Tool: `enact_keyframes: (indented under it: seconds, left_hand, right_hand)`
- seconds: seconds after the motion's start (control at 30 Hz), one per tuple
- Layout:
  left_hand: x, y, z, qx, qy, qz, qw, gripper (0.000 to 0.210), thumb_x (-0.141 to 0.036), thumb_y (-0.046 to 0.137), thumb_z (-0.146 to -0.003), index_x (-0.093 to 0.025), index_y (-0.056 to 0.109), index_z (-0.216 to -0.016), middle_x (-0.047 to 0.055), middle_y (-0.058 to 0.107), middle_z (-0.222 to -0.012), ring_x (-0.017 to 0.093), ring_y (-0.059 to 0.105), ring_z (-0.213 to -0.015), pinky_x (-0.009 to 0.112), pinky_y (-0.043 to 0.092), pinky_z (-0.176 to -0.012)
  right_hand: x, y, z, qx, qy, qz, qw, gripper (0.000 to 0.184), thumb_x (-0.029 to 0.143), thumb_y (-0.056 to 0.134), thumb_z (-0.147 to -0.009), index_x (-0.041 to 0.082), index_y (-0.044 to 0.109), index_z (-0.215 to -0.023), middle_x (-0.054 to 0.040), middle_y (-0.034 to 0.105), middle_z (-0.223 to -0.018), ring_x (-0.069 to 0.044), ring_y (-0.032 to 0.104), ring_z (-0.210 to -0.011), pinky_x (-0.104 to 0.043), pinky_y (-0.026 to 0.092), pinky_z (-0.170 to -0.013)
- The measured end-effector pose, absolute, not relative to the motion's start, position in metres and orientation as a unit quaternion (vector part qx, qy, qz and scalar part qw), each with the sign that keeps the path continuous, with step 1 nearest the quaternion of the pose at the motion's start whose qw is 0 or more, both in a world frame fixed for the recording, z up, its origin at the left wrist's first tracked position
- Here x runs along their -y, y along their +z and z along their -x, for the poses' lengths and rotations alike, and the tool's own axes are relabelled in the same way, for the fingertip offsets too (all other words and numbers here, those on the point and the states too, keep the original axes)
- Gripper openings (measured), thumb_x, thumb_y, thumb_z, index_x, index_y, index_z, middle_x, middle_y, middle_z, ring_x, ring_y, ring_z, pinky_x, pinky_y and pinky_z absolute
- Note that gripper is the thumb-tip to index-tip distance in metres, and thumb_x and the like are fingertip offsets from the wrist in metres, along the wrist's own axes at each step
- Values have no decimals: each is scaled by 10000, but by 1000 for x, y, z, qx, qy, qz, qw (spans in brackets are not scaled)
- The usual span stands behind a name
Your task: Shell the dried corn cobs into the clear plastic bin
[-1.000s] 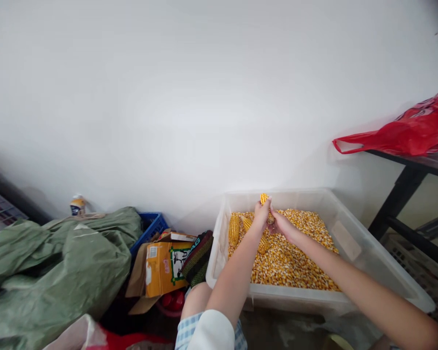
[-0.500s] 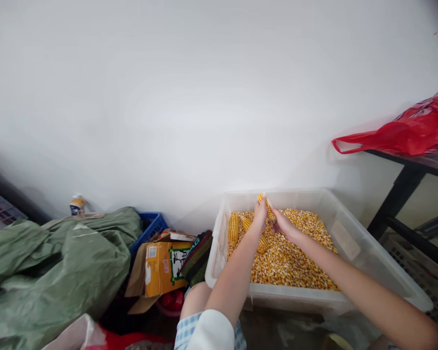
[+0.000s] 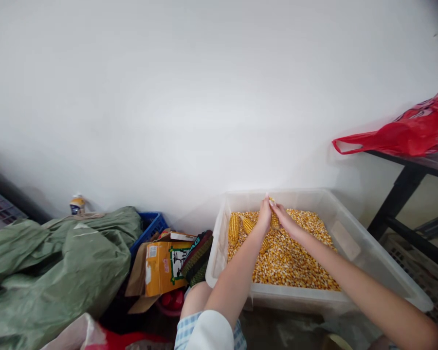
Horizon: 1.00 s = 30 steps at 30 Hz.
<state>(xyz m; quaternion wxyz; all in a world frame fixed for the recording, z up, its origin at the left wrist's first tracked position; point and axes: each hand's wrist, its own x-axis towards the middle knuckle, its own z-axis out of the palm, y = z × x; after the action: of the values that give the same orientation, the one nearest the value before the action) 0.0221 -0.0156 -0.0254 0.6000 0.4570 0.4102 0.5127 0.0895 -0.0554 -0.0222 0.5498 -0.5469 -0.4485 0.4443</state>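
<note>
White wall (image 3: 204, 97), 1 tub (image 3: 295, 291); 2 hands (image 3: 265, 214) hold 1 cob (image 3: 275, 222).

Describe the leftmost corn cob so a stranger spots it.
Near the white wall, find the translucent bin. Inside, by its left side, the leftmost corn cob lies on loose kernels. Unlike its slanted neighbour, it runs nearly straight up the picture.

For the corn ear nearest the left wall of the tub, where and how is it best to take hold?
Probably around the middle, from above, gripping across its width: this corn ear lies among loose kernels, upper side uncovered, its length running front to back.
</note>
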Motion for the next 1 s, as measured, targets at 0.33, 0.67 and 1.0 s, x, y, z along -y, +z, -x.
enact_keyframes:
  seconds: [0.33, 0.67, 1.0]
  left_hand:
    - [17, -36, -25, -443, 533, -504, 516, 475, -572, 307, -805, -157, 537, -811, 86, 590, -899, 189, 508, -878, 282, 366, -805]
    - [15, -39, -24, -456, 522, -509, 510, 456, -551, 332, -805, -154, 556, -820, 115, 605, -947, 199, 524, -902, 281, 364, -819]
    - [17, -36, -24, -464, 518, -514, 502, 444, -533, 328, -809, -147, 547, -813, 130, 602, -945, 210, 526, -909, 297, 365, -825]
  right_hand:
    - [42, -49, -92, 521, 394, 501, 568, 406, 522, 390, -841, 207, 557, -1034, -59, 546, -1160, -191, 434, -1141, -349, 292, -998]
    - [40, -58, -96, 553, 307, 559, 537, 448, 528, 320, -859, 212, 602, -1003, -65, 597, -1080, -201, 496, -1082, -354, 327, -970]
    - [42, -57, -98, 552, 256, 605, 513, 407, 497, 348, -852, 215, 641, -831, -75, 650, -827, -244, 575, -898, -349, 404, -839]
